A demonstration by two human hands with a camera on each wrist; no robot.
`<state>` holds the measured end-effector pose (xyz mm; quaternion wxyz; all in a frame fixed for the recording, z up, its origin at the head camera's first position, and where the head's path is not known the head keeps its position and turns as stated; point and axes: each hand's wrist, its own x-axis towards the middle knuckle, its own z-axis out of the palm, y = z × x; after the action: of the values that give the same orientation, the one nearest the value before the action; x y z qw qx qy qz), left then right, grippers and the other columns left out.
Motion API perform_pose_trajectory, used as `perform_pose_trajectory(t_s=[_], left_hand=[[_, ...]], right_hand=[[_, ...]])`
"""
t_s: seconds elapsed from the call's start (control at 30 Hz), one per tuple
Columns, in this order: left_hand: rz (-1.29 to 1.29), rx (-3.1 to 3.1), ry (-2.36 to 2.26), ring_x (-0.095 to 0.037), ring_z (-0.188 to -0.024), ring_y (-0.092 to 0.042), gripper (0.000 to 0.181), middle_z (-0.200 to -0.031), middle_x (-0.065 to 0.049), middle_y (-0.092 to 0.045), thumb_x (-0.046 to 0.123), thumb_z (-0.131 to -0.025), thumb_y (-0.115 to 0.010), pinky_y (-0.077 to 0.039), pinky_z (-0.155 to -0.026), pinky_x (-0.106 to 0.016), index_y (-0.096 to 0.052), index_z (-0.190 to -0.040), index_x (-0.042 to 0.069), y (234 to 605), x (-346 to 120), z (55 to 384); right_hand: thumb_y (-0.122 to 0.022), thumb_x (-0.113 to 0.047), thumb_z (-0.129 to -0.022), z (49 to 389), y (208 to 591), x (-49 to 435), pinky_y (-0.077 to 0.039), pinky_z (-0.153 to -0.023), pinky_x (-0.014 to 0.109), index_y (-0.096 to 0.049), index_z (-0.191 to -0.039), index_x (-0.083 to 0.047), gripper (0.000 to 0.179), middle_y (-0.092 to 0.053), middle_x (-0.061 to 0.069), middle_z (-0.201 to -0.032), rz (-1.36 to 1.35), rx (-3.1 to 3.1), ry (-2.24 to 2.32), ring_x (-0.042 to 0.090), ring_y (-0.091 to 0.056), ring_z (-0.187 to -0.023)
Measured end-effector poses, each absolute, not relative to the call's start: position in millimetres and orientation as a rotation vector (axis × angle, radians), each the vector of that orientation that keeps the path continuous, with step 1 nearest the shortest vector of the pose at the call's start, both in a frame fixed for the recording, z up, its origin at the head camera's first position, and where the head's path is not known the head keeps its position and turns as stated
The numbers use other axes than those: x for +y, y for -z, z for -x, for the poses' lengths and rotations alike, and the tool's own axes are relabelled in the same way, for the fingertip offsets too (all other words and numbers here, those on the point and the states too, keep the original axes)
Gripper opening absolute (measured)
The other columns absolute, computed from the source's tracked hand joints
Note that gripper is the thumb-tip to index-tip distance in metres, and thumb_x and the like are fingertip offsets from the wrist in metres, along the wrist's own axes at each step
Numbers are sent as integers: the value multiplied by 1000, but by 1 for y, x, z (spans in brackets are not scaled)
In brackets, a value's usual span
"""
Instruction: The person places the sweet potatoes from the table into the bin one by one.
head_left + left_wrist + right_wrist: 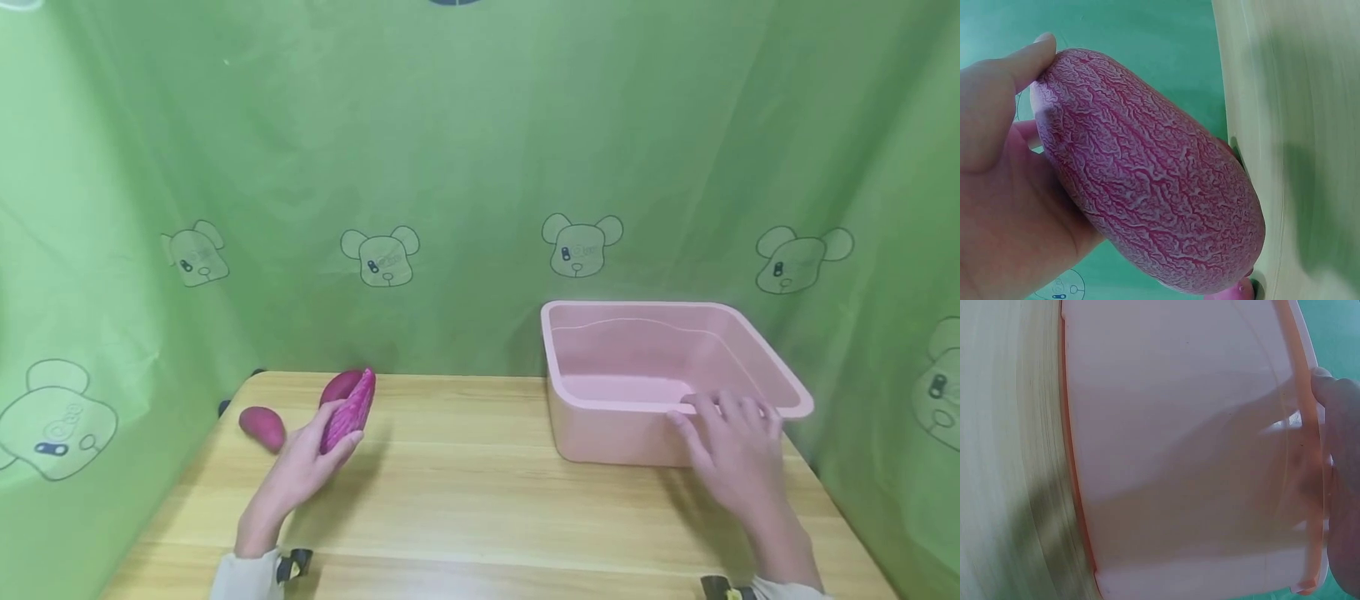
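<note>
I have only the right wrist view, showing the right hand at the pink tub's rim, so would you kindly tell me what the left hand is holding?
Observer: The left hand holds a wrinkled magenta object.
Operator: Thank you; is anything lying close to that hand?
Observer: Yes, the head view shows a smooth magenta object to its left and a second smooth one partly hidden behind the held object.
Operator: And where do the right hand's fingers go beyond the rim?
Observer: From the head view, the right hand has its fingers over the near rim, on the inner side of the pink tub.
</note>
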<state>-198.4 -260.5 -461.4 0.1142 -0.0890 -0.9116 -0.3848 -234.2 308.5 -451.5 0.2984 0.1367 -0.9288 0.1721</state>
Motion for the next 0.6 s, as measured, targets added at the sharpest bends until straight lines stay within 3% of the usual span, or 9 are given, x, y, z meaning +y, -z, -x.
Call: perform_pose_trajectory(t_s=[0.6], left_hand=[[272, -2661, 1194, -19, -76, -62, 57, -106, -20, -66, 34, -100, -68, -57, -58, -31, -47, -148, 13, 457, -260, 202]], right_hand=[[-58, -37, -104, 236, 453, 308, -13, -112, 76, -62, -123, -6, 37, -58, 25, -119, -363, -2454, -447, 52, -46, -113]])
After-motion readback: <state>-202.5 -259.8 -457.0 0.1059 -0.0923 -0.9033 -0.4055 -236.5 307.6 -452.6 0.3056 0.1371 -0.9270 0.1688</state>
